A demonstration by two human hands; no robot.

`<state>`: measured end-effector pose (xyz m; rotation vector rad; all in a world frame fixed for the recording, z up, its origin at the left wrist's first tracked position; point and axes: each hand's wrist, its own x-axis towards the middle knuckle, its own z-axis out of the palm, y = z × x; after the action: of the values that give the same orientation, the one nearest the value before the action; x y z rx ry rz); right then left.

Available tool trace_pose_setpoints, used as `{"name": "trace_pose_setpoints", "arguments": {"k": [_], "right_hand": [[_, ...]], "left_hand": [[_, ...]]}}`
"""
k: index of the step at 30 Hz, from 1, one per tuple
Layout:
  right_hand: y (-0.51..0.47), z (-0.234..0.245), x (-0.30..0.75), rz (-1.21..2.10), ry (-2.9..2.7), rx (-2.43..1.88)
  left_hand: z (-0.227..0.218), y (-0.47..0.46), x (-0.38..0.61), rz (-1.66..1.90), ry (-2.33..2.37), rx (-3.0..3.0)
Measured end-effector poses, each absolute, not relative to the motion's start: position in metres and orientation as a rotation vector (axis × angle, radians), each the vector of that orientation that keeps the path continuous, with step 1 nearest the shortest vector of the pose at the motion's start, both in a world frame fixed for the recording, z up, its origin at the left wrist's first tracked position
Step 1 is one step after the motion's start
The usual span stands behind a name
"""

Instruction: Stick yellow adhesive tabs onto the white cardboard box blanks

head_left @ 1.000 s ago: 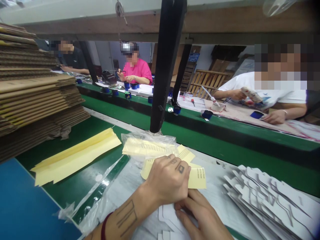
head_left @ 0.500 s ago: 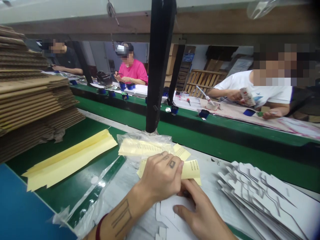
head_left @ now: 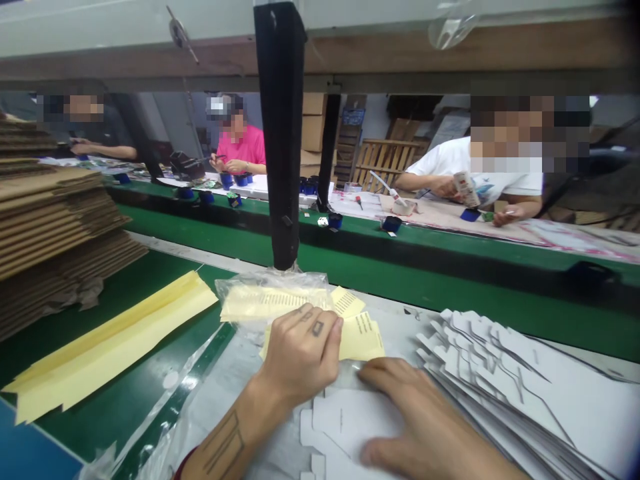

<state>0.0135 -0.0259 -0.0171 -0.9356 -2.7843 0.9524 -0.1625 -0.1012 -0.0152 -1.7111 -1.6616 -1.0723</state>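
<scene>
My left hand is closed in a fist at the near edge of a yellow printed sheet, gripping it; the fingertips are hidden. My right hand has its thumb and fingers apart, low over a flat white die-cut card. Close to its index finger is a small pale, shiny patch, too blurred to name. Just beyond my left hand lie more yellow printed sheets, partly under clear plastic.
To the right is a fanned stack of white die-cut cards. Long yellow strips lie at left, near stacked brown cardboard. A black post stands before a green conveyor with blue parts; several people work behind it.
My right hand has drawn away from my left and spread over the white card. The yellow sheet lies flatter. The whole view has shifted slightly.
</scene>
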Motion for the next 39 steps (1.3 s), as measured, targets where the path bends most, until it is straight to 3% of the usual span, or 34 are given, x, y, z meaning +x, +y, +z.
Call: {"name": "trace_pose_setpoints", "arguments": {"k": [3,10,16,19,26,31,35,39], "right_hand": [[-0.032,-0.013,0.015,0.818,-2.898,-1.02],[-0.038,0.005,0.03,0.943,-2.622,-1.022],[-0.001,0.065,0.09,0.512,-2.294,-0.918],[0.049,0.081,0.129,0.355,-2.259,-1.177],[0.104,0.052,0.162,0.306,-2.351,-1.354],[0.037,0.043,0.108,0.072,-2.227,-0.977],[-0.011,0.021,0.055,0.352,-2.398,-0.544],[-0.021,-0.008,0.033,0.622,-2.324,-0.489]], "left_hand": [[-0.015,-0.101,-0.163,-1.091,-1.643,-1.732],[-0.015,-0.099,-0.166,-1.118,-1.572,-1.785],[-0.015,-0.099,-0.166,-1.103,-1.513,-1.783],[-0.016,-0.1,-0.165,-1.124,-1.504,-1.787],[-0.018,-0.099,-0.164,-1.129,-1.513,-1.779],[-0.018,-0.1,-0.156,-1.124,-1.516,-1.843],[-0.02,-0.101,-0.147,-1.101,-1.471,-1.954],[-0.023,-0.102,-0.148,-1.039,-1.478,-2.045]]}}
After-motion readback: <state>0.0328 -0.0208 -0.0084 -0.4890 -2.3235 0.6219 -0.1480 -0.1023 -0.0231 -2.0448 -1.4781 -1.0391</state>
